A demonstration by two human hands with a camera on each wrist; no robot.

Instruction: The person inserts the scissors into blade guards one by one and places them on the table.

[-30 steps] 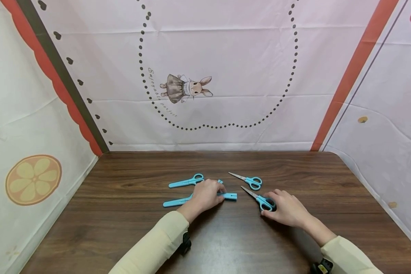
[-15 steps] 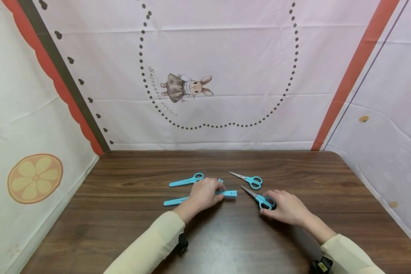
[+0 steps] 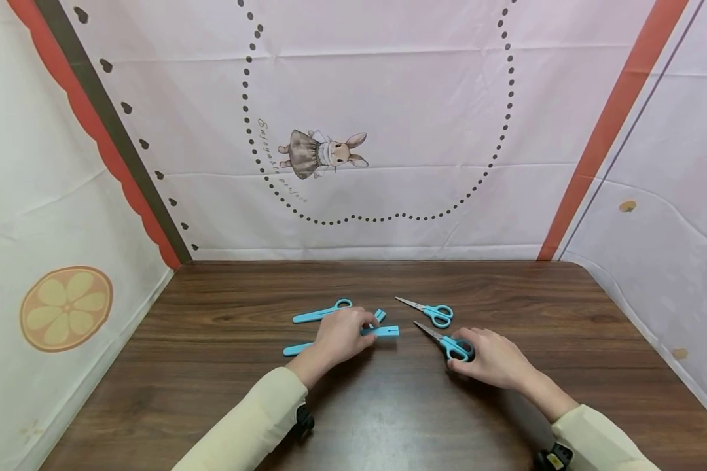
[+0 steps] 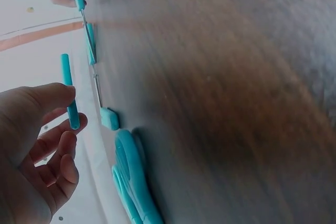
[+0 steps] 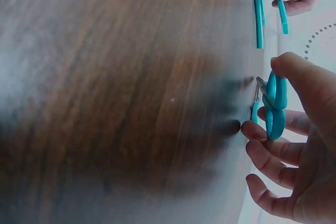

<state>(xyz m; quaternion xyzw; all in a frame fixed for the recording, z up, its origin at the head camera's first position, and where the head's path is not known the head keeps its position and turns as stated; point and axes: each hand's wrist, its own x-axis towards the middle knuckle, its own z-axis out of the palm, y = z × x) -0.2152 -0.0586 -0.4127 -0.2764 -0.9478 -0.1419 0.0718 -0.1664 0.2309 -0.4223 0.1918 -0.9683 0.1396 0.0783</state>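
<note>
My left hand (image 3: 343,333) pinches a blue blade cover (image 4: 68,77) between thumb and fingertips, above the table in the left wrist view. Below it lie scissor handles (image 4: 128,166) and the end of a second blue cover (image 3: 380,315). My right hand (image 3: 490,356) holds blue-handled scissors (image 3: 456,348) by their finger loops, bare blades pointing left toward the cover. In the right wrist view, the thumb touches the upper loop (image 5: 278,90) and a finger is at the lower one.
Behind the right hand's scissors lies another bare-bladed pair (image 3: 438,315). Left of my left hand are scissors with covered blades (image 3: 315,315) and a blue covered blade (image 3: 297,349), its rest hidden by the hand. A printed cloth (image 3: 424,131) hangs behind the wooden table (image 3: 212,392).
My left hand has shifted slightly left with the pinched cover, uncovering more of the second cover behind it. My right hand stays in place on its scissors.
</note>
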